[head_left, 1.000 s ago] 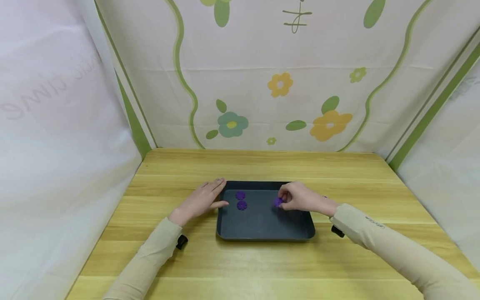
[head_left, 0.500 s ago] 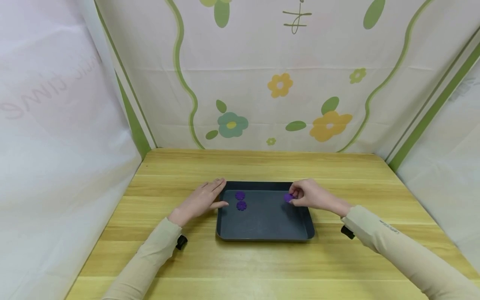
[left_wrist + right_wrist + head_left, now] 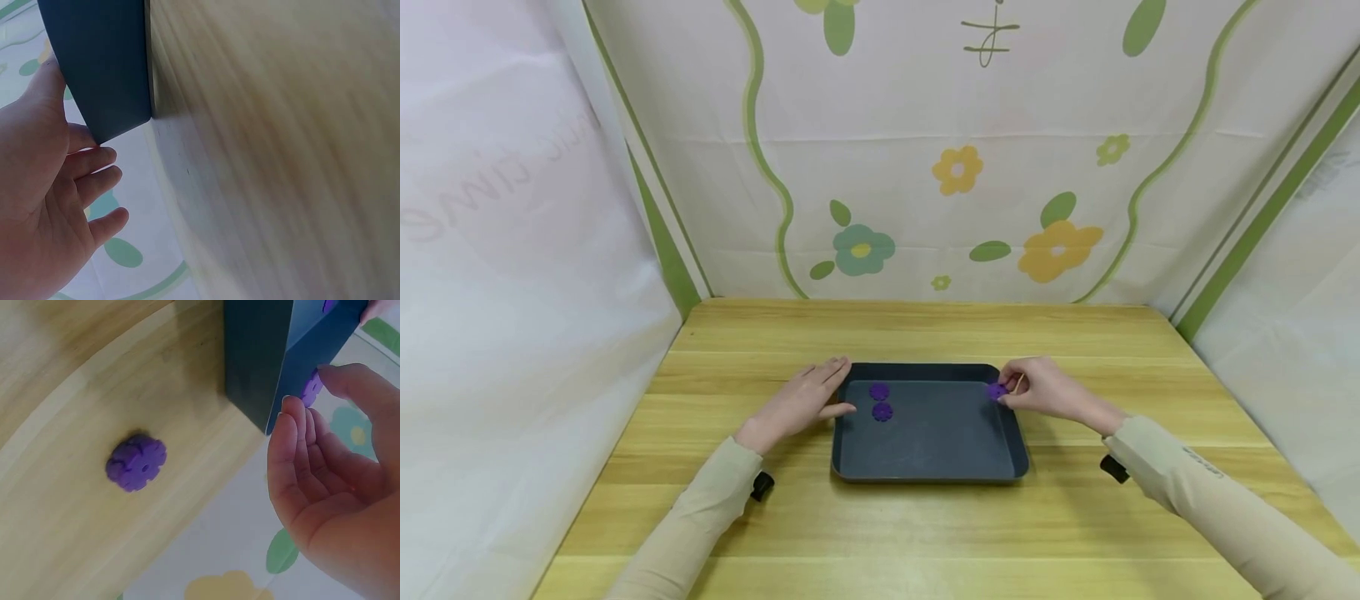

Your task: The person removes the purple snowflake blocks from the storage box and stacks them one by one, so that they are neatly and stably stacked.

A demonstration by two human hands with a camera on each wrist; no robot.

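On the wooden table I have the dark tray, and I judge the work only partway along. My left hand rests at the tray's far left corner, fingers loosely straight, gripping nothing. My right hand pinches a purple disc between thumb and fingertips at the far right corner; I'd call that one not yet let go. The rear disc and front disc lie inside, near the left wall. A purple clump sits outside on the table, seemingly left to handle.
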